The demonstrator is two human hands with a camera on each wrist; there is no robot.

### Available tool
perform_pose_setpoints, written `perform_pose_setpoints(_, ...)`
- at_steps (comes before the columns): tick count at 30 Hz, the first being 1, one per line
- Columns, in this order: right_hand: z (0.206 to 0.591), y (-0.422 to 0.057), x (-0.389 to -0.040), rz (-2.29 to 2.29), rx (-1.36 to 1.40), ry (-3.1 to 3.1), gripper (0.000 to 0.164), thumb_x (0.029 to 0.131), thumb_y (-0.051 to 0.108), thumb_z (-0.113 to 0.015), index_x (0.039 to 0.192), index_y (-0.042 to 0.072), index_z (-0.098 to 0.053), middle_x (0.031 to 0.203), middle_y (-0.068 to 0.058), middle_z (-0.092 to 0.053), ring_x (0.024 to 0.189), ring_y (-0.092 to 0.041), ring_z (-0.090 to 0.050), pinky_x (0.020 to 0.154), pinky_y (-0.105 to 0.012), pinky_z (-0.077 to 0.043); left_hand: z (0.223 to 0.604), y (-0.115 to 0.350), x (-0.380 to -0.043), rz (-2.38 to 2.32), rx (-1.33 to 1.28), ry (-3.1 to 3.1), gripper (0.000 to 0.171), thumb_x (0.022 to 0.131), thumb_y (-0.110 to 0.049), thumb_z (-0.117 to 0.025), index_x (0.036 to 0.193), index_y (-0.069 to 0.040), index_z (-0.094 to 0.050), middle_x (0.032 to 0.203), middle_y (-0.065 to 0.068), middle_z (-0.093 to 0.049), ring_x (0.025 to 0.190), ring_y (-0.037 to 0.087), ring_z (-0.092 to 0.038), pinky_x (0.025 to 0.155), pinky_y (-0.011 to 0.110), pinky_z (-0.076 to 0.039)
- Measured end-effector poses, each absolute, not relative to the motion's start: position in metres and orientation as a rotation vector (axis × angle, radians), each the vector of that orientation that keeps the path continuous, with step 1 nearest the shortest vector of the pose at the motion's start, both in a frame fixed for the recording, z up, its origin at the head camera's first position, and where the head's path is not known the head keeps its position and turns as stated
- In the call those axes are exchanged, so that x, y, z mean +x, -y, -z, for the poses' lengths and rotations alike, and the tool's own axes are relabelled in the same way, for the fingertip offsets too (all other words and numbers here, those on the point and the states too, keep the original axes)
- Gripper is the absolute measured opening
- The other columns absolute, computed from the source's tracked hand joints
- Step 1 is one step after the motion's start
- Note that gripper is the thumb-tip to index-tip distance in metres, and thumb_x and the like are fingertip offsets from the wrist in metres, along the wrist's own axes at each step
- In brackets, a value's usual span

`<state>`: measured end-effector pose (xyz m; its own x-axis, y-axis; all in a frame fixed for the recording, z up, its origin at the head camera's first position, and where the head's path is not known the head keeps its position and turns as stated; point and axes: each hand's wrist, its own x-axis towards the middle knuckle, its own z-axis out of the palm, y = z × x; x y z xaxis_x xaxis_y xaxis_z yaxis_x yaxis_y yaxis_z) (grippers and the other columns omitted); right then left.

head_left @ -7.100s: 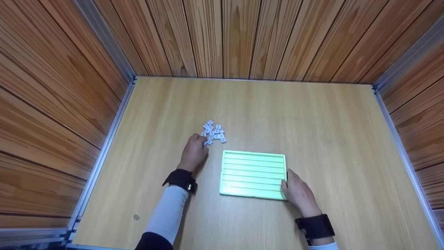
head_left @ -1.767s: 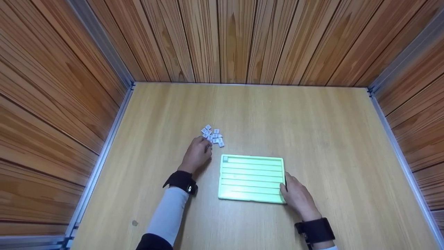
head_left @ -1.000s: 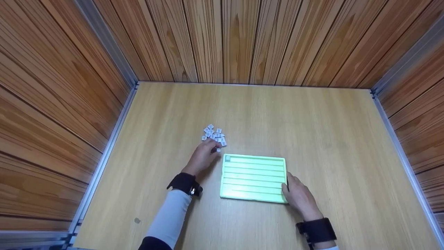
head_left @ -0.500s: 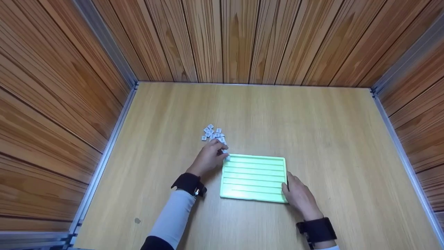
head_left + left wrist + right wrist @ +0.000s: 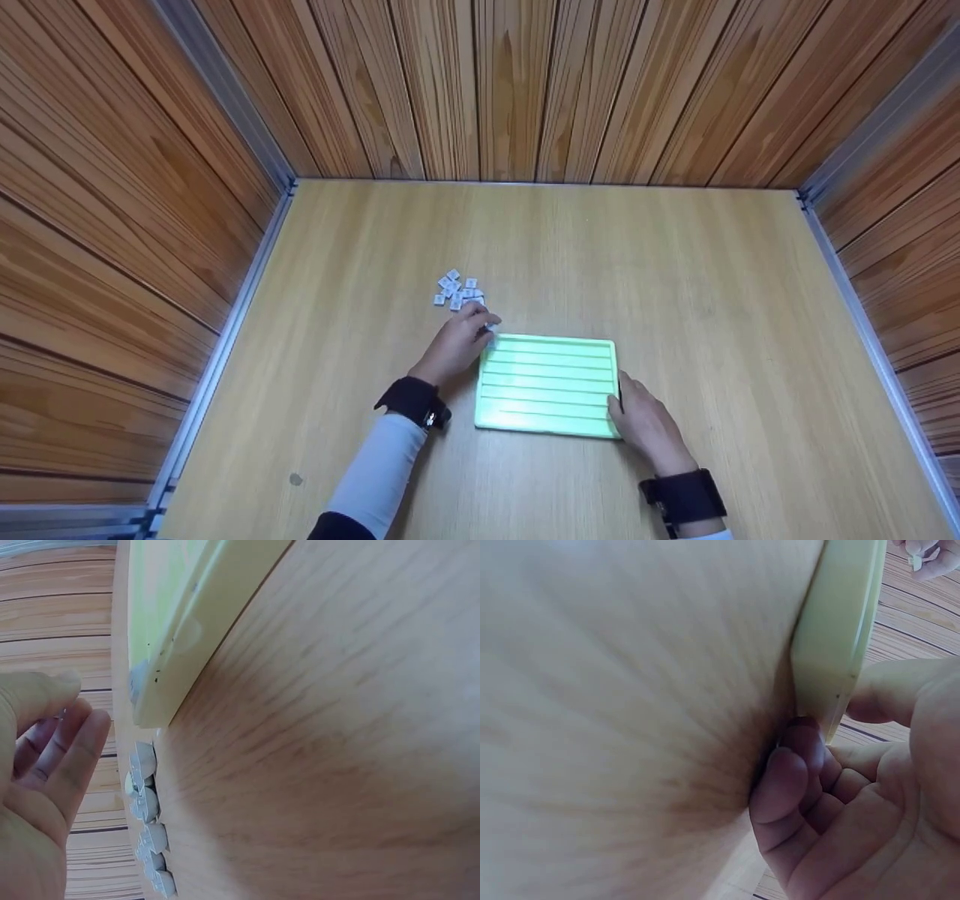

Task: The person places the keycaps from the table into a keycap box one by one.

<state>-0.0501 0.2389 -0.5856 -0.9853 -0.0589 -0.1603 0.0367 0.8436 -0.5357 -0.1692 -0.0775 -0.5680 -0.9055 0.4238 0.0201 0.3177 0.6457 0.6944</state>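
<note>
My left hand [image 5: 455,343] is over the top left corner of a light green ridged tray [image 5: 547,386]. Thumb and fingertips pinch a small white tile [image 5: 916,561], seen at the top right of the right wrist view. Another tile [image 5: 138,681] sits in the tray's corner in the left wrist view. Just beyond the hand lies a loose cluster of small white tiles with faint marks [image 5: 452,285], partly hidden by the fingers. On the tray's right side my right hand [image 5: 649,420] grips the edge, thumb over the rim and fingers along the outer side.
The tray lies flat on a wooden table [image 5: 750,337]. Wood-panelled walls [image 5: 517,90] with grey metal edging enclose it at the back and sides. A small dark spot [image 5: 295,478] marks the table at the front left.
Seven seconds ago the tray held no tile; one later lay in its top left corner. My left hand has since carried another tile from the cluster to that corner. The right hand keeps its grip.
</note>
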Motion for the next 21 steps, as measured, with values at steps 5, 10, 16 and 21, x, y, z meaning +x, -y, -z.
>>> perform_pose_setpoints(5, 0.585, -0.239, -0.049, 0.833, -0.018, -2.860, 0.051, 0.101, 0.012, -0.052, 0.146, -0.010, -0.041, 0.121, -0.030, -0.061, 0.113, -0.046, -0.061, 0.092, -0.057, -0.049, 0.570, 0.074, -0.168, -1.047, 0.657, -2.740, 0.023, 0.097, -0.014, -0.068, 0.120, -0.011, -0.071, 0.111, 0.000, -0.063, 0.104, 0.016, -0.060, 0.089, 0.030, -0.053)
perform_pose_setpoints(10, 0.585, -0.239, -0.049, 0.822, -0.015, -2.854, 0.053, 0.102, 0.013, -0.052, 0.147, -0.011, -0.039, 0.123, -0.030, -0.061, 0.113, -0.046, -0.060, 0.092, -0.057, -0.049, 0.574, 0.068, -0.169, -0.924, 0.792, -2.833, 0.017, 0.093, -0.016, -0.073, 0.110, -0.014, -0.074, 0.106, 0.000, -0.067, 0.105, 0.019, -0.059, 0.094, 0.036, -0.048)
perform_pose_setpoints(16, 0.585, -0.238, -0.050, 0.830, 0.018, -2.826, 0.056, 0.103, 0.015, -0.051, 0.149, -0.012, -0.036, 0.129, -0.032, -0.058, 0.119, -0.047, -0.057, 0.097, -0.057, -0.047, 0.579, 0.064, -0.169, -0.817, 0.894, -2.851, 0.016, 0.092, -0.018, -0.075, 0.108, -0.013, -0.074, 0.106, 0.001, -0.069, 0.106, 0.022, -0.059, 0.097, 0.041, -0.044)
perform_pose_setpoints(21, 0.585, -0.239, -0.050, 0.835, 0.031, -2.813, 0.056, 0.103, 0.015, -0.050, 0.150, -0.010, -0.035, 0.131, -0.032, -0.057, 0.122, -0.048, -0.056, 0.099, -0.058, -0.046, 0.583, 0.063, -0.171, -0.778, 0.855, -2.816, 0.018, 0.093, -0.018, -0.074, 0.110, -0.014, -0.073, 0.108, -0.001, -0.068, 0.105, 0.019, -0.058, 0.097, 0.040, -0.045)
